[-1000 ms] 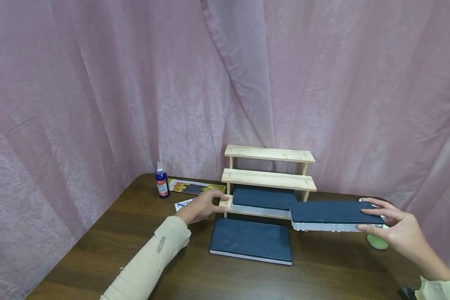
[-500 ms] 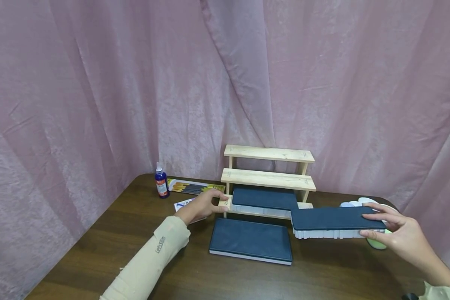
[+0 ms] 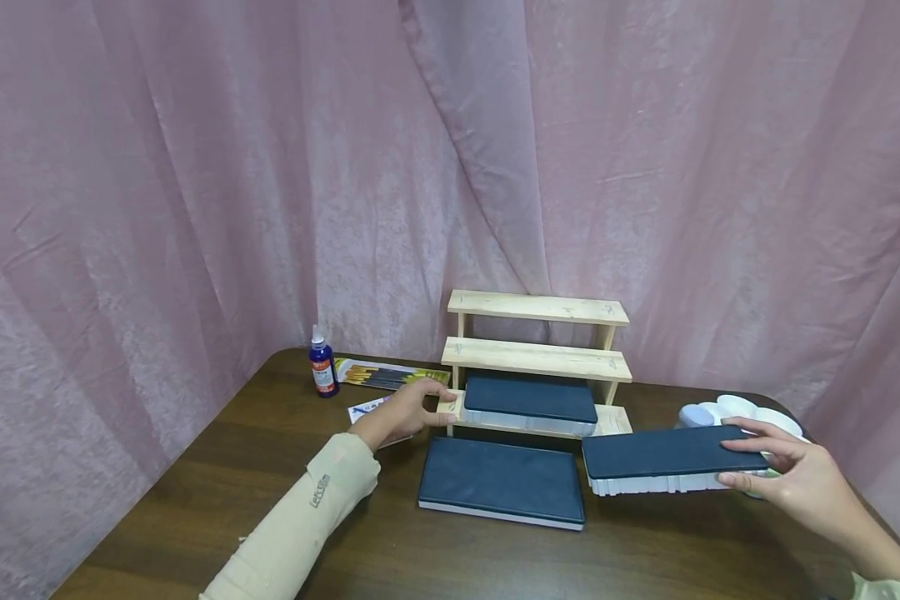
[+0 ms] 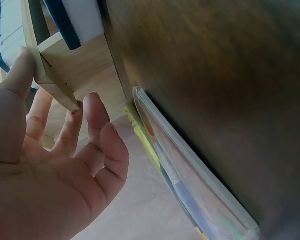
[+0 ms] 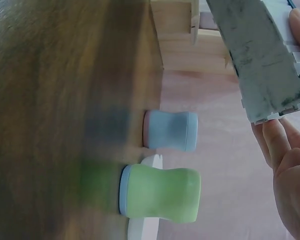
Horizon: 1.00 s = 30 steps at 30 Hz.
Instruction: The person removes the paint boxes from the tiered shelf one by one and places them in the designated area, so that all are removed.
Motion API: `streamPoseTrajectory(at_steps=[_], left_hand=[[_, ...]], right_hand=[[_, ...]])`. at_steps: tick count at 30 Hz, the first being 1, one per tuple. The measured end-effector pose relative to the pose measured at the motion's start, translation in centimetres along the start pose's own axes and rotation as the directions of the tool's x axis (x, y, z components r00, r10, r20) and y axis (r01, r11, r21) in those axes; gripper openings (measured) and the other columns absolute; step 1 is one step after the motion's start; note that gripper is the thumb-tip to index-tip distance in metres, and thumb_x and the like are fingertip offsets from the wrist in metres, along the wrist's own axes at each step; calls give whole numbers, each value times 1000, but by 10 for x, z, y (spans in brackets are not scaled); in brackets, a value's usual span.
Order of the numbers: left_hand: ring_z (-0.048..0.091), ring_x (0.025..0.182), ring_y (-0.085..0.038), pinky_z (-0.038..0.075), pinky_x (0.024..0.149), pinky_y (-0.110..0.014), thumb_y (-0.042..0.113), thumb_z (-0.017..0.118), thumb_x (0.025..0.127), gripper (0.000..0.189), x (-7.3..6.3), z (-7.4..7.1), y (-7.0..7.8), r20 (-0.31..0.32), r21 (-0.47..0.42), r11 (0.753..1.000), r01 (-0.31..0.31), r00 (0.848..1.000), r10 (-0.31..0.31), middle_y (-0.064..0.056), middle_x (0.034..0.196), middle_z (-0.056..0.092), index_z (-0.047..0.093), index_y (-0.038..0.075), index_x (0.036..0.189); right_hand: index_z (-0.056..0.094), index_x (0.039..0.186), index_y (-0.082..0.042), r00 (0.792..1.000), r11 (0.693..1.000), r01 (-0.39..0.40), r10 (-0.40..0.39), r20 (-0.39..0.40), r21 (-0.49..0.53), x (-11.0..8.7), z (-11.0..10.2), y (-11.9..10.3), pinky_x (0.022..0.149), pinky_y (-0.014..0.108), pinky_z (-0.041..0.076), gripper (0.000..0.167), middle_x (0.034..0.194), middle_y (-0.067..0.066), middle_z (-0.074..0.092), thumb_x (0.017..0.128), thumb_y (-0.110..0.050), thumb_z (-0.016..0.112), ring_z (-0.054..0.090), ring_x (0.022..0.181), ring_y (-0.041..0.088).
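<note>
In the head view, a three-tier wooden display rack (image 3: 536,357) stands at the back of the table. My left hand (image 3: 408,408) pinches the left end of its lowest shelf; the left wrist view shows thumb and fingers about the board end (image 4: 55,87). On that shelf lies a case with a dark blue lid and white base (image 3: 528,398). My right hand (image 3: 802,479) grips a similar blue-lidded case (image 3: 663,454) by its right end, held above the table. Its grey-white, smudged underside (image 5: 262,65) faces the right wrist camera. Another blue-lidded case (image 3: 502,479) lies before the rack.
A blue spray bottle (image 3: 322,367), a pack of paintbrushes (image 3: 390,373) and a flat packet (image 3: 367,408) are on the left. Right of the rack are a white petal-shaped palette (image 3: 746,407), a blue cup (image 5: 171,131) and a green cup (image 5: 162,194). Pink curtains (image 3: 307,167) hang behind.
My right hand has lowered the case and brought it forward, away from the shelf, uncovering the shelf's right end and the palette. The left hand has stayed on the rack.
</note>
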<state>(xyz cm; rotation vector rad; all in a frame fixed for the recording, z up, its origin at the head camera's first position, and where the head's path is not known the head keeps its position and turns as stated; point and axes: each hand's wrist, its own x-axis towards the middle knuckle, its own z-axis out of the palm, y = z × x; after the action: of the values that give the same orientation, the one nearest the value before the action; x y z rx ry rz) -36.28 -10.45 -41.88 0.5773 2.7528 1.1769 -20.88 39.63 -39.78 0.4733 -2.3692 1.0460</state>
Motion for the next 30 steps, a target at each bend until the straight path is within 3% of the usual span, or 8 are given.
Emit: streamPoseTrajectory(at_steps=[10, 20, 30], left_hand=[[44, 133, -31, 33, 112, -49, 27, 81, 84, 33, 1, 0, -1, 3, -4, 1000, 0, 1000, 0, -8, 135, 57, 72, 17, 114], [43, 134, -31, 31, 113, -51, 27, 80, 84, 34, -1, 1, 1, 6, -35, 999, 22, 1000, -21, -8, 137, 55, 71, 19, 115], [43, 135, -31, 31, 113, -51, 28, 80, 84, 34, -1, 0, -1, 8, -36, 999, 14, 1000, -14, -7, 136, 56, 71, 19, 116]], right_hand=[[77, 101, -5, 999, 997, -17, 19, 25, -78, -3, 0, 2, 79, 1, 35, 38, 126, -17, 62, 66, -5, 91, 43, 118, -13], [78, 100, -5, 1000, 997, 1, 2, 27, -83, -6, 0, 9, 79, 0, 35, 37, 124, -27, 58, 65, -5, 92, 41, 116, -17], [78, 99, -6, 999, 996, -2, 6, 49, -92, -9, 2, 11, 80, 1, 35, 36, 126, -24, 58, 66, -8, 91, 41, 117, -16]])
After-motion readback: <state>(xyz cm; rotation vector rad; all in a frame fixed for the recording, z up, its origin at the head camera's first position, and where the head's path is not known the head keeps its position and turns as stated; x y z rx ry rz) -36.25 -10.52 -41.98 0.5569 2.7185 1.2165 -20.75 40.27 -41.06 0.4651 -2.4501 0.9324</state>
